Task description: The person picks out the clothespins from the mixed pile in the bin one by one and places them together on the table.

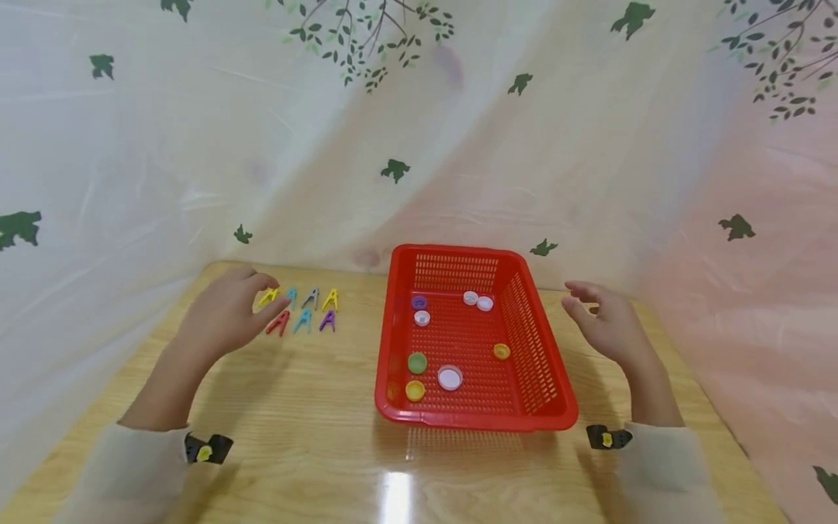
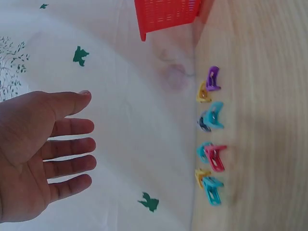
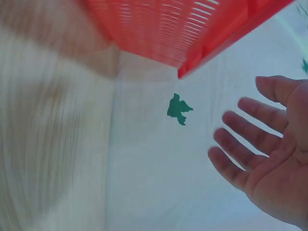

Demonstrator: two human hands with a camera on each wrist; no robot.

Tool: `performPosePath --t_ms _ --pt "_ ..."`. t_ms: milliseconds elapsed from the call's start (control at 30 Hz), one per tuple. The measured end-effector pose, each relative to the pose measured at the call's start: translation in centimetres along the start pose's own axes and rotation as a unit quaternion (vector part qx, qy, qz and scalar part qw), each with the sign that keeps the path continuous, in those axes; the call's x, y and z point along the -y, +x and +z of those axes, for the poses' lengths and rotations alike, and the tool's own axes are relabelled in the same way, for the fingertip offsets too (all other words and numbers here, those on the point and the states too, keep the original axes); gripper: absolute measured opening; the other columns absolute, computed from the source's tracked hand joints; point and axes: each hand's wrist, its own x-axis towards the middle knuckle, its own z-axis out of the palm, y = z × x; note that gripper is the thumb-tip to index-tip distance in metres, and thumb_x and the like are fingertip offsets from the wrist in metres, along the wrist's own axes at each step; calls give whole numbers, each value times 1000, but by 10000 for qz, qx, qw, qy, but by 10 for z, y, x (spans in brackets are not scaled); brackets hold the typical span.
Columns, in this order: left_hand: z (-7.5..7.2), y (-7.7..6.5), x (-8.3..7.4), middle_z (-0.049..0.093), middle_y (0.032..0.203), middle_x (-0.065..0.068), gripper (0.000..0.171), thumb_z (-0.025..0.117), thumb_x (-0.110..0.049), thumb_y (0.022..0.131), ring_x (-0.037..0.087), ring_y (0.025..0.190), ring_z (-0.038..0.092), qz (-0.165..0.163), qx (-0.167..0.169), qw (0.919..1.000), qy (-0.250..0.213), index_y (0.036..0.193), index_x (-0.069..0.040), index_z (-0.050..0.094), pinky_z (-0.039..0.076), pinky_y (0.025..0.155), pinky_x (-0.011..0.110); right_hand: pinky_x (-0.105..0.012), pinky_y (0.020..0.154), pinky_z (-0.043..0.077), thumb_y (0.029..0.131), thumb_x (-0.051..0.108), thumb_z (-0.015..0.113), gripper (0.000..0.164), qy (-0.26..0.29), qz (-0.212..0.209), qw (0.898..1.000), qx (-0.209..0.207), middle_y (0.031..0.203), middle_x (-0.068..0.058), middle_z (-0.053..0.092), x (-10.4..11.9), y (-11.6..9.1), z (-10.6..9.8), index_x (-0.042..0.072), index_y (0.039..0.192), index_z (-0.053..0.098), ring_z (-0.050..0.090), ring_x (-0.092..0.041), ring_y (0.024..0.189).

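Note:
My left hand [image 1: 225, 309] hovers over the left part of the table, fingers relaxed and holding nothing. Beside its fingertips lie several small plastic clothespins: a red one [image 1: 278, 322], a purple one [image 1: 329, 320], a grey one [image 1: 312, 298], and yellow and light blue ones. In the middle stands a red plastic basket [image 1: 478, 420]. Bottle caps lie scattered on its floor, among them a green cap [image 1: 417, 362], a yellow cap [image 1: 415, 391] and a large white cap [image 1: 449, 378]. To the basket's right, apart from it, my right hand [image 1: 609, 324] is raised with nothing in it.
A wooden table [image 1: 294, 451] carries everything. Behind it and along both sides hangs a pale sheet [image 1: 314, 182] printed with green leaves and branches. The basket's slotted walls rise between the two hands. Dark bands with yellow marks sit at both wrists.

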Motion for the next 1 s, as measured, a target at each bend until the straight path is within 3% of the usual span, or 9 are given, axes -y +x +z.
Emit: performPosePath --t_ms 167,300,433,700,1000 --pt "3 -19 15 59 129 28 49 70 -31 98 50 123 51 136 -189 9997 52 132 3 62 42 100 67 -73 101 37 106 29 57 51 -858 -548 9947 -170 140 -33 52 6 -4 -3 -6 144 51 45 -54 130" --pt "5 -23 23 54 137 30 57 71 -32 98 52 127 47 200 -387 9989 165 141 2 55 37 101 71 -73 102 34 106 29 57 52 -1247 -660 9894 -333 141 -34 51 5 -6 -3 -6 144 51 44 -55 131" --pt "8 -9 15 48 145 31 63 69 -33 99 53 133 42 310 -406 9986 101 147 1 48 33 105 72 -74 103 34 107 32 54 55 -1427 -661 9873 -244 143 -35 50 3 -5 0 -7 145 49 43 -56 131" --pt "25 22 -15 30 161 28 66 52 -38 107 50 150 21 353 157 9992 -55 159 -4 32 20 116 69 -73 107 31 106 33 53 61 -1681 -593 9840 -66 149 -34 45 8 1 13 -6 152 40 40 -55 136" --pt "42 41 -42 30 162 26 65 47 -42 108 47 151 21 467 189 9987 -37 160 -5 31 17 119 65 -75 113 17 106 46 46 73 -1848 -198 9818 387 159 -32 31 21 8 18 3 161 25 22 -56 146"
